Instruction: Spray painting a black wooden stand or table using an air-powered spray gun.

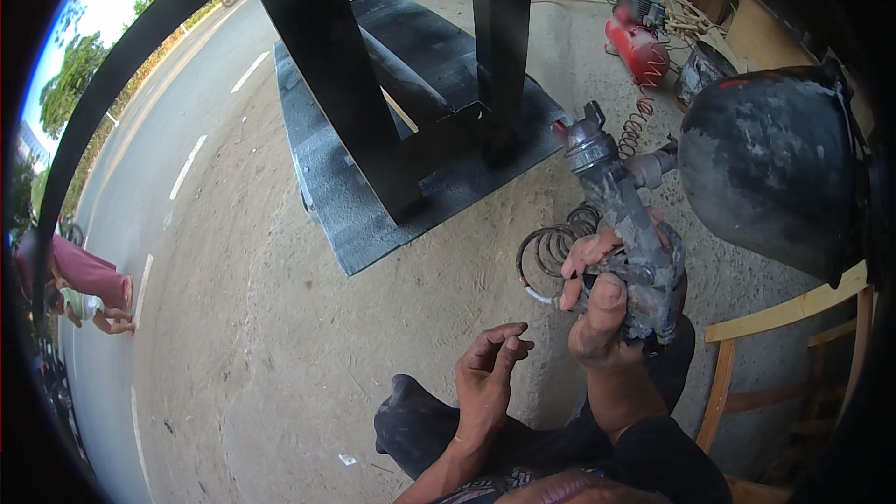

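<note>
A paint spray gun [621, 196] with a dark, paint-stained body is gripped in my right hand [602, 313], my fingers wrapped round its handle. Its nozzle end points up and away from me. A large black paint cup [765, 168] joins the gun's side and sticks out to the right. Below it to the left, my left hand [490, 369] hovers with curled fingers, thumb close to the fingertips, nothing visible in it. Ahead stands a black painted frame [341, 103] with openings and leg-like uprights, resting on a dark board [359, 215] lying low over the ground.
A coiled air hose [560, 247] hangs behind the gun. Another coil runs near a red air compressor [639, 51] at the far right. A wooden frame [784, 303] stands close on my right. People [89, 289] are on the road [159, 159] at the left.
</note>
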Action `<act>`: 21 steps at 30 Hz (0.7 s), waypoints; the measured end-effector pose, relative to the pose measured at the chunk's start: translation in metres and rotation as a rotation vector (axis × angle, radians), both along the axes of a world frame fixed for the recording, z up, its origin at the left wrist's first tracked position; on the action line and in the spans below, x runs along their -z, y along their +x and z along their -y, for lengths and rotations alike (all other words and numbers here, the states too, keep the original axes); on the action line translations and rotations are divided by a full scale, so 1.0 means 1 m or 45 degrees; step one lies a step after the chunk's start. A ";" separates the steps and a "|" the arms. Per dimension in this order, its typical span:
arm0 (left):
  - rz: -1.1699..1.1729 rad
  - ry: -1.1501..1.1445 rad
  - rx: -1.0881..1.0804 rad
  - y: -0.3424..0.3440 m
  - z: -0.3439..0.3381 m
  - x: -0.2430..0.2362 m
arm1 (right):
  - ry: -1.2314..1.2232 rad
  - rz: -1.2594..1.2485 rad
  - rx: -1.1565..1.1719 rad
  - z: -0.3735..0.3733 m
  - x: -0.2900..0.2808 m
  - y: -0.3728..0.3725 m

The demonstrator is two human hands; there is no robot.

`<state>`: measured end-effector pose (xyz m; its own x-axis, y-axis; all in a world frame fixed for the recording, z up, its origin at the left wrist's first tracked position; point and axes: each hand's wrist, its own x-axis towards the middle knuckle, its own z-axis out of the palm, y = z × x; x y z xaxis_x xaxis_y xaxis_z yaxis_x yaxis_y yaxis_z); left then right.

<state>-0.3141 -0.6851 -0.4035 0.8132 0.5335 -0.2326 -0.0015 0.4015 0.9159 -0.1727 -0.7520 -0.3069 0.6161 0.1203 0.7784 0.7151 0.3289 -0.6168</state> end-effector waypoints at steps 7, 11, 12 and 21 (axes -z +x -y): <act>0.058 -0.044 -0.100 -0.009 -0.002 -0.003 | -0.686 0.056 -0.144 0.013 -0.012 -0.024; 0.075 -0.025 -0.161 -0.015 -0.001 0.004 | -0.622 0.350 -0.289 0.004 -0.025 -0.027; 0.076 -0.034 -0.164 -0.016 -0.002 0.004 | -0.622 0.358 -0.270 0.005 -0.019 -0.026; 0.259 -0.359 -0.491 -0.025 -0.055 -0.012 | -0.355 -0.042 -0.124 0.022 -0.012 -0.020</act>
